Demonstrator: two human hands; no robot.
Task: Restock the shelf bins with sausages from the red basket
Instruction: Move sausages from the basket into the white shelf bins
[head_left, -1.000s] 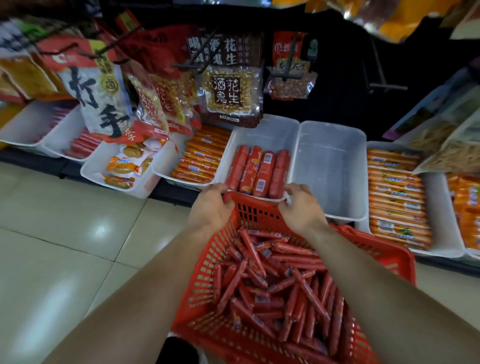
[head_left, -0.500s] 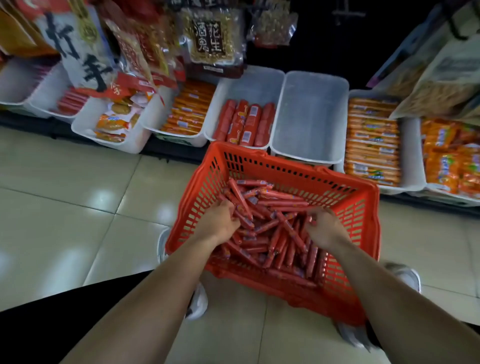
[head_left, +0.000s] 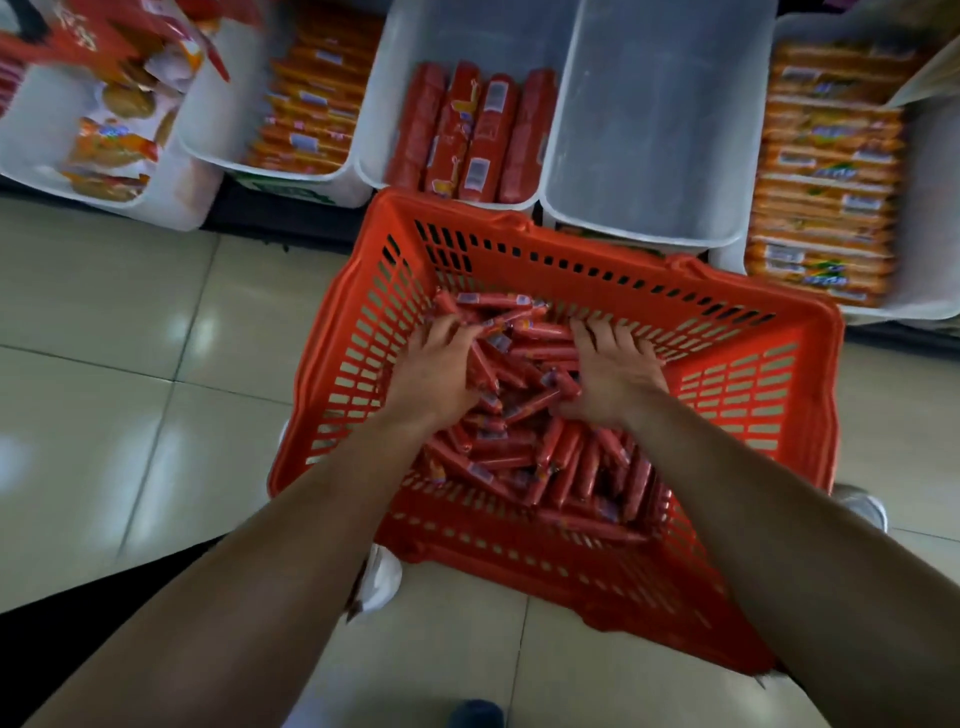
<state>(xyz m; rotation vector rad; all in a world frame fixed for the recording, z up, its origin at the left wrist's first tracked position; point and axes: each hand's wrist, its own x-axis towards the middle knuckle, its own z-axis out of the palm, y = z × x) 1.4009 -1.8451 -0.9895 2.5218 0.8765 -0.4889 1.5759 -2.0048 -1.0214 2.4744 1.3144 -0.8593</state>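
The red basket (head_left: 753, 405) sits low over the tiled floor (head_left: 130, 364), its far rim just beside the front lips of the white shelf bins, its near wall partly covering a white shoe (head_left: 382, 577). A loose heap of thin red sausages (head_left: 519, 452) fills its bottom, piled thickest toward the far wall. Both hands are down inside it, near each other in the middle of the heap and apart from the slotted side walls. The left hand (head_left: 434, 379) has its fingers bent into the pile, with several sausages caught between fingers and thumb. The right hand (head_left: 610, 379) lies with fingers splayed over the heap and thumb tucked under a sausage; motion blur makes it hard to say whether it truly grips anything. Straight beyond the basket's left corner, the middle bin (head_left: 400, 52) holds four thick red sausages (head_left: 478, 135) side by side at its front, with bare white floor behind them. The next bin (head_left: 654, 130) to the right shows only its pale bottom. Orange packs (head_left: 311, 104) fill the bin further left, and more orange stacks (head_left: 826, 171) fill the one at far right.
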